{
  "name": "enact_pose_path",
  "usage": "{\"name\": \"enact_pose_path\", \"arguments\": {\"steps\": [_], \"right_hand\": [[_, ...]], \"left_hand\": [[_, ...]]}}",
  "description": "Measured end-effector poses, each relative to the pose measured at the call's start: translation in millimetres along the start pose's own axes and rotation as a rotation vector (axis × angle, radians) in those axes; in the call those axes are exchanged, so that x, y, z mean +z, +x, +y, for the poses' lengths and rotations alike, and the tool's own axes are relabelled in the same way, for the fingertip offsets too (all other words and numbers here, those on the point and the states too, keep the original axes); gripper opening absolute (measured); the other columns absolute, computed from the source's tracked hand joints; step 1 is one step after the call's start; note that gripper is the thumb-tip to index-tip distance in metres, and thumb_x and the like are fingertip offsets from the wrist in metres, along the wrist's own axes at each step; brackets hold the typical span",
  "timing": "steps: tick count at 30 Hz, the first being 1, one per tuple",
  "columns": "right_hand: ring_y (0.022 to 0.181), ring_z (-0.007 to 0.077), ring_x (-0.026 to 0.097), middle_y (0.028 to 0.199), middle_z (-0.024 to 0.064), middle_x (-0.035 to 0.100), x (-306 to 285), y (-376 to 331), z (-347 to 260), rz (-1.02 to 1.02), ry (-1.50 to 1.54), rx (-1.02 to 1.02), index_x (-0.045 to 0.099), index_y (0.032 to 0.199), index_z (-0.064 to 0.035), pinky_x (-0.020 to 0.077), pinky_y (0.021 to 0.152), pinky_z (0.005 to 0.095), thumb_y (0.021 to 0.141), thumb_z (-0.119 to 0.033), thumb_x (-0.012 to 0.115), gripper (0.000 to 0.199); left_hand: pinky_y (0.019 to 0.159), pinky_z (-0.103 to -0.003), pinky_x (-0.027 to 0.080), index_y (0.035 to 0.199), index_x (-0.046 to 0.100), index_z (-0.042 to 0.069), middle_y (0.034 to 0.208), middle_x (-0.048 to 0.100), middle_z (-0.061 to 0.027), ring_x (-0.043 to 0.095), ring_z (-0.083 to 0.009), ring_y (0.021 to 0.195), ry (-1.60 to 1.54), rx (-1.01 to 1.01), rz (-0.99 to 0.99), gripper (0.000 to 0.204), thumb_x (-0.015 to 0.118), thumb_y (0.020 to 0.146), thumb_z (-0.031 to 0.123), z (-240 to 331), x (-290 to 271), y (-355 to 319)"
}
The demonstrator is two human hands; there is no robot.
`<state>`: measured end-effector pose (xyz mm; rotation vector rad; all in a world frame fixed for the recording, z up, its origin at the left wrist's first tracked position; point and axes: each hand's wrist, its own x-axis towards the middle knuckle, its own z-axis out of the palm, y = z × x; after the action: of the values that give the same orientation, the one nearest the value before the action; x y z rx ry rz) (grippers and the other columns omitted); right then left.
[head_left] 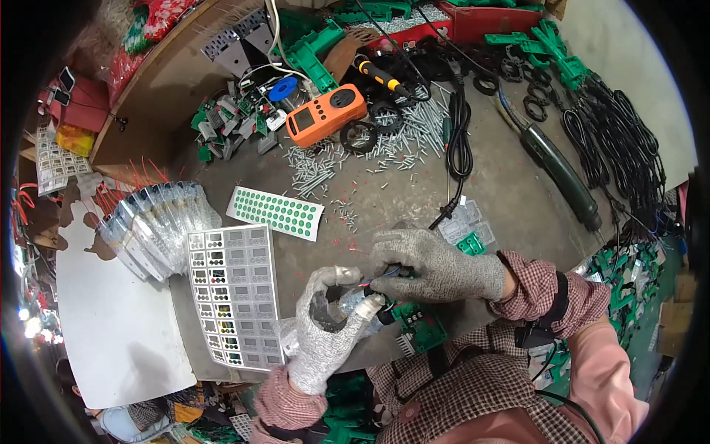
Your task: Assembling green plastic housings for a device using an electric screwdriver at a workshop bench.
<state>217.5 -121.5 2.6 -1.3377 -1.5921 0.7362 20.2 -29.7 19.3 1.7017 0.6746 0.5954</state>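
Both my hands wear grey knit gloves and work close together at the bench's near edge. The fingers of my left hand [329, 325] curl round a clear, bluish piece [350, 302], mostly hidden by the glove. Thin coloured wires [367, 283] run from it toward my right hand [436, 266], whose fingertips pinch them. Just below my right hand is a green plastic housing [425, 329] with a round black part at its left side. Beyond that hand lie clear plastic covers [467, 222] and a small green part [470, 244].
A sticker sheet [275, 212] and a label sheet [235, 296] lie left, beside bundled plastic-wrapped parts [159, 226]. Loose screws [414, 126] surround an orange meter [326, 115]. A dark green soldering-iron-like tool [560, 177], a coiled black cable [459, 137] and more cables [621, 140] lie right.
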Motion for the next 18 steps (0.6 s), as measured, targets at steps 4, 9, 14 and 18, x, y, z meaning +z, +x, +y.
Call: {"name": "enact_pose_path", "arguments": {"steps": [4,9,14,18], "right_hand": [[0.095,0.0310,0.064,0.099,0.0097,0.062,1,-3,5,0.025,-0.131,-0.112,0.065,0.102,-0.0078,0.0486,0.089,0.0435,0.094,-0.024,0.068,0.018],[0.104,0.0329,0.063,0.108,0.0137,0.064,-20,-4,9,-0.125,-0.197,-0.221,0.064,0.122,-0.0085,0.0500,0.092,0.0440,0.096,-0.023,0.066,0.030],[0.115,0.0381,0.060,0.126,0.0209,0.059,-18,-8,-10,-0.006,-0.176,-0.091,0.055,0.137,-0.0062,0.0518,0.094,0.0446,0.094,-0.012,0.064,0.044],[0.115,0.0369,0.059,0.127,0.0151,0.059,-15,-50,-19,0.253,-0.464,-0.119,0.065,0.119,-0.0091,0.0491,0.092,0.0496,0.080,-0.013,0.076,0.040]], "left_hand": [[0.088,-0.032,0.054,0.107,0.066,0.002,0.102,0.066,-0.0102,0.065,-0.0185,0.094,-0.120,-0.063,0.143,0.028,0.083,0.084,0.004,-11,16,-11],[0.077,-0.033,0.058,0.110,0.068,0.006,0.106,0.068,-0.0116,0.069,-0.0218,0.097,0.175,0.459,0.008,0.032,0.080,0.082,-0.005,-10,9,-8],[0.067,-0.035,0.059,0.116,0.070,0.012,0.100,0.070,-0.0083,0.073,-0.0253,0.084,0.410,0.443,-0.505,0.029,0.075,0.087,0.014,-6,0,-6],[0.060,-0.034,0.056,0.113,0.072,0.008,0.084,0.072,-0.0104,0.071,-0.0260,0.071,0.655,0.531,-0.485,0.029,0.080,0.084,0.006,12,-1,-5]]}}
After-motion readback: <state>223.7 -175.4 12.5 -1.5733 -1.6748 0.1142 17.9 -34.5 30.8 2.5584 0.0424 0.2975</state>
